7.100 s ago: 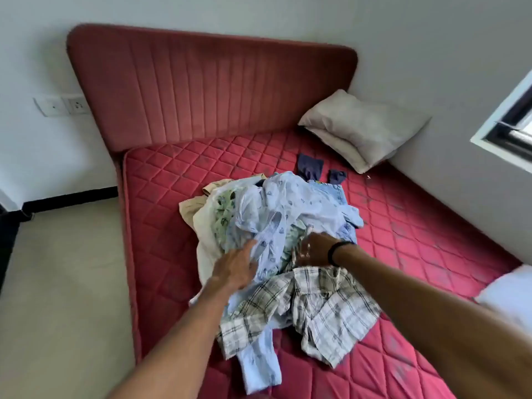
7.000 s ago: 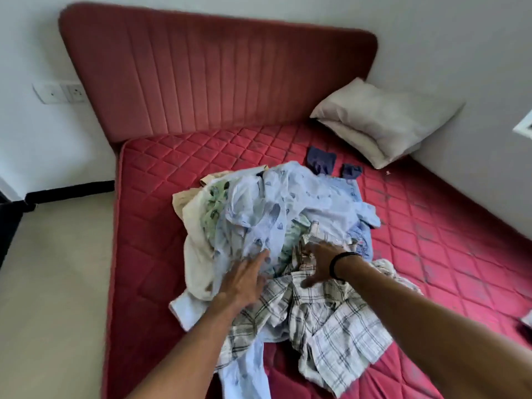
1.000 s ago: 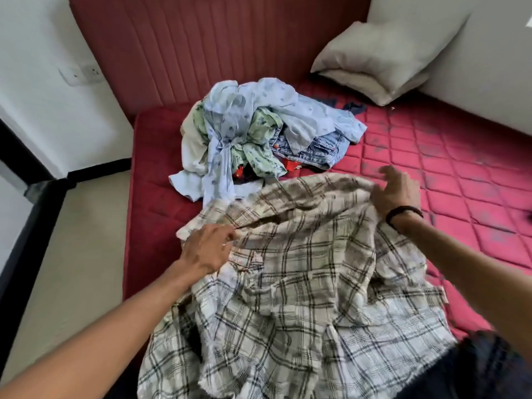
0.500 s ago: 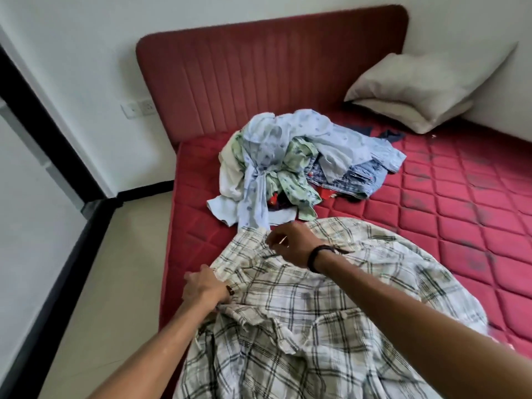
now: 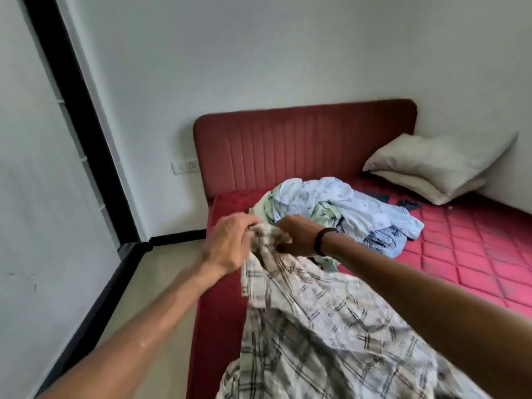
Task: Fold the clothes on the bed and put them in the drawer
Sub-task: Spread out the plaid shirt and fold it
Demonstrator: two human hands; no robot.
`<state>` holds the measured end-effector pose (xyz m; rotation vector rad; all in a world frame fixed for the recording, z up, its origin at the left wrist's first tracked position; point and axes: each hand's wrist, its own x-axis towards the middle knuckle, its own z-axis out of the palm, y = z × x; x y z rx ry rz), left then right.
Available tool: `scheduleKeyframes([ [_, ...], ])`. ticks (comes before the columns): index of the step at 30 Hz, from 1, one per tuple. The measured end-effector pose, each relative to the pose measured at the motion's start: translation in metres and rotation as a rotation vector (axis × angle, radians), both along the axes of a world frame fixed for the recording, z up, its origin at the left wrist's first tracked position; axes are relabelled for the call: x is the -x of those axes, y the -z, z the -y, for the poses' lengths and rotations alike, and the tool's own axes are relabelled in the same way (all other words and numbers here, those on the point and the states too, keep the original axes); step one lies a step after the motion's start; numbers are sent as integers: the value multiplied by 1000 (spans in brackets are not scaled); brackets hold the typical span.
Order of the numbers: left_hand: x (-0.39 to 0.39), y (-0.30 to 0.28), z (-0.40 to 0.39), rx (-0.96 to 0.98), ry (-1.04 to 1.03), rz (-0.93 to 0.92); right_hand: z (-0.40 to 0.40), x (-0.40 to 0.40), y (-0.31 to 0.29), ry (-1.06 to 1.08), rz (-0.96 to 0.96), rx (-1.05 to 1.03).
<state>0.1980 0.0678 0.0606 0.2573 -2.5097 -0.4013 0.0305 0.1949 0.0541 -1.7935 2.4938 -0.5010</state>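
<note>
**Both hands bunch top edge of plaid shirt above bed**

Left hand (image 5: 229, 244) & right hand (image 5: 298, 236) raised close together, forearms reaching fwd from lower frame, backs of hands toward camera. Fingers (image 5: 283, 224) of both curled narrow, pinching same gathered edge of the cream-and-black plaid cotton shirt (image 5: 316, 326). Black band (image 5: 322, 240) on right wrist.

Shirt hangs from the grip, long axis running from hands down toward viewer, lower part spread wide over near corner of the red quilted mattress (image 5: 475, 254); fabric motion-blurred. Behind hands, crumpled heap of pale blue, green-print & denim clothes (image 5: 345, 208) lies mid-bed. Beige pillow (image 5: 431, 165) leans in far right corner by the ribbed red headboard (image 5: 288, 148).
</note>
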Motion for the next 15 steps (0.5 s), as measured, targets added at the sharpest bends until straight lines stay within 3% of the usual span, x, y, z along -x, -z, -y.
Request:
scheduleKeyframes([
  [4, -13, -76, 11, 114, -227, -278, -38, 23, -86, 79, -130, 129],
  [7, -7, -119, 6, 1, -253, -446, -72, 30, -155, 113, -162, 354],
  [8, -5, -134, -5, -79, -201, -451, -87, 31, -182, 140, -195, 436],
  [10, -2, -147, -28, -134, -25, -295, -116, 32, -225, 178, -267, 535],
  [13, -12, -163, -51, 98, 32, -86, -169, 30, -274, 239, -340, 580],
  [15, -18, -187, -47, 184, -50, -152, -196, 28, -290, 277, -380, 609],
])
